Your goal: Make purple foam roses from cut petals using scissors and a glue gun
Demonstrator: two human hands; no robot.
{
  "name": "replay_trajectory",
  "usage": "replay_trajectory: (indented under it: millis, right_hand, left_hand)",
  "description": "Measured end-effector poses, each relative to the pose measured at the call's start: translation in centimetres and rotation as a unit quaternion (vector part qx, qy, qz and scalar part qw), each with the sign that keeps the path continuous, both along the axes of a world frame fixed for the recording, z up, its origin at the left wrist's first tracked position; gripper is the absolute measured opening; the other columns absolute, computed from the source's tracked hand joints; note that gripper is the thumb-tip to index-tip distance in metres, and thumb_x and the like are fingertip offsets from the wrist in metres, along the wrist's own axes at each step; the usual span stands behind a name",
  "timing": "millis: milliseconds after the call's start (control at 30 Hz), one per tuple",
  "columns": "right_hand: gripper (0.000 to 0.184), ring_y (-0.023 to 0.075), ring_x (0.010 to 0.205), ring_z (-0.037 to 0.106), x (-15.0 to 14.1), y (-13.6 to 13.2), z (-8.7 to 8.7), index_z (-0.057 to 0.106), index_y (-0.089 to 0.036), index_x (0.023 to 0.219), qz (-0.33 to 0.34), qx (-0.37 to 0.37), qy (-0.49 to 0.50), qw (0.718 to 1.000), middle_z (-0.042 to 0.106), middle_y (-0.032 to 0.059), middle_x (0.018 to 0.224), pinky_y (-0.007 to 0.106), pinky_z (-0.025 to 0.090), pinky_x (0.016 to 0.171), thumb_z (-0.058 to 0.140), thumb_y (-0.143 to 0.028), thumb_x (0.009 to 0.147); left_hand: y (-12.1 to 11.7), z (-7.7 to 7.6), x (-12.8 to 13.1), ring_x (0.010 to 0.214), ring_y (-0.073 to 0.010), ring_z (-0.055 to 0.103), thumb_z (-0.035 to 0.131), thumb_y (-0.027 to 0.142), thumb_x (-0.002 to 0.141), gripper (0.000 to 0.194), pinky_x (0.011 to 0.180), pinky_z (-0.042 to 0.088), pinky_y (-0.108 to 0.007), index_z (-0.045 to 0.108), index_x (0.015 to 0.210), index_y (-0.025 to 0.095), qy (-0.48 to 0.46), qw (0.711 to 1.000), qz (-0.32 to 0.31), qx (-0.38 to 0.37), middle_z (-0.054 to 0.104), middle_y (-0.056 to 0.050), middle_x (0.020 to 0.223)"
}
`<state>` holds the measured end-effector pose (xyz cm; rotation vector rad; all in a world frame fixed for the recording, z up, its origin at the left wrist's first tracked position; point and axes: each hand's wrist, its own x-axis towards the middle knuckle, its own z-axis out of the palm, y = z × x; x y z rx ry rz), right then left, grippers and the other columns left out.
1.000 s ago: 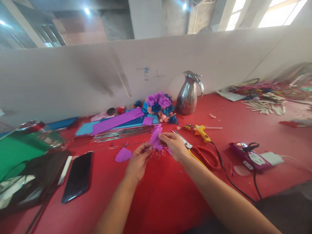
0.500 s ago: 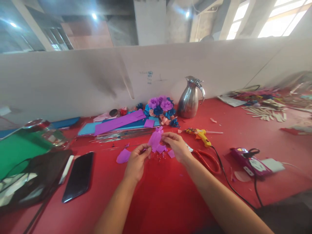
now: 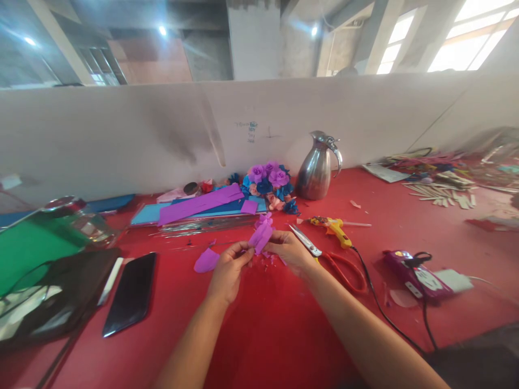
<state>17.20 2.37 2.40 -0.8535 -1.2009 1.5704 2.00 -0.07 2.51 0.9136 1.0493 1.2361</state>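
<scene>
Both my hands meet over the red table (image 3: 284,324) and pinch one purple paper piece (image 3: 261,233), folded and rising between them. My left hand (image 3: 229,269) grips its lower end with thumb and fingertips. My right hand (image 3: 288,251) holds the other side, fingers closed on it. A loose purple petal (image 3: 206,260) lies left of my left hand. Small purple scraps lie under the hands. Red-handled scissors (image 3: 332,259) rest just right of my right hand, and a yellow glue gun (image 3: 334,225) lies behind them.
A black phone (image 3: 130,292) and a dark bag (image 3: 48,302) lie at the left. Purple and blue paper sheets (image 3: 198,204), a bunch of paper flowers (image 3: 267,181) and a steel jug (image 3: 317,166) stand by the white partition. A purple device (image 3: 413,270) with cables sits at the right.
The hands have drawn closer together around the purple paper, which now stands narrower and more rolled. The view has shifted slightly; the scissors' blades show again beside my right hand.
</scene>
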Motion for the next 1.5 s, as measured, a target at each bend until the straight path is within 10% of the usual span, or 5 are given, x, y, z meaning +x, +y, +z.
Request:
replay_trajectory:
  millis: [400,667,933,1200,1500]
  right_hand:
    - [0.018,0.0116,0.064,0.057,0.7,-0.1,0.4,0.073,-0.019,0.077,0.02,0.001,0.066,0.998,0.068,0.0,0.072,0.025,0.043,0.065,0.078,-0.027,0.062]
    - [0.017,0.0055,0.054,0.05,2.8,0.7,1.9,0.07,-0.019,0.077,-0.092,-0.054,0.222,0.969,0.058,-0.0044,0.061,0.017,0.038,0.05,0.075,-0.028,0.063]
    - [0.023,0.0108,0.061,0.057,1.4,0.3,1.0,0.069,-0.018,0.082,-0.064,-0.018,0.063,0.996,0.064,-0.0006,0.067,0.023,0.041,0.058,0.073,-0.035,0.067]
    - [0.019,0.0083,0.053,0.049,1.7,0.6,1.2,0.064,-0.019,0.07,-0.231,-0.015,0.092,0.969,0.061,-0.0031,0.06,0.022,0.035,0.053,0.073,-0.033,0.06]
    - [0.021,0.0115,0.057,0.053,-1.4,-0.7,-0.6,0.073,-0.018,0.071,-0.062,-0.013,0.003,0.998,0.066,-0.0002,0.063,0.026,0.039,0.06,0.075,-0.035,0.059]
  left_hand:
    - [-0.1,0.2,0.1,0.059,-0.008,0.049,0.078,0.023,0.052,0.021,0.059,0.036,-0.02,0.068,0.069,0.016,-0.006,0.999,-0.008,-0.033,0.059,0.002,0.065]
    - [0.2,-0.3,-0.2,0.055,-0.0071,0.043,0.075,0.023,0.056,0.019,0.057,0.033,-0.021,0.068,0.072,0.015,0.029,1.0,0.0,-0.004,0.055,0.003,0.061]
    - [0.1,-0.6,-0.2,0.053,-0.0089,0.041,0.071,0.028,0.061,0.02,0.056,0.031,-0.022,0.067,0.077,0.016,0.113,0.993,0.027,0.02,0.052,0.005,0.054]
    - [0.3,-0.7,-0.2,0.053,-0.0094,0.043,0.071,0.03,0.06,0.021,0.056,0.033,-0.023,0.067,0.076,0.016,0.1,0.993,0.052,0.03,0.054,0.003,0.057]
    - [0.2,-0.9,-0.2,0.055,-0.0101,0.047,0.07,0.032,0.067,0.022,0.055,0.035,-0.022,0.068,0.083,0.017,0.11,0.99,0.057,0.061,0.058,0.002,0.061]
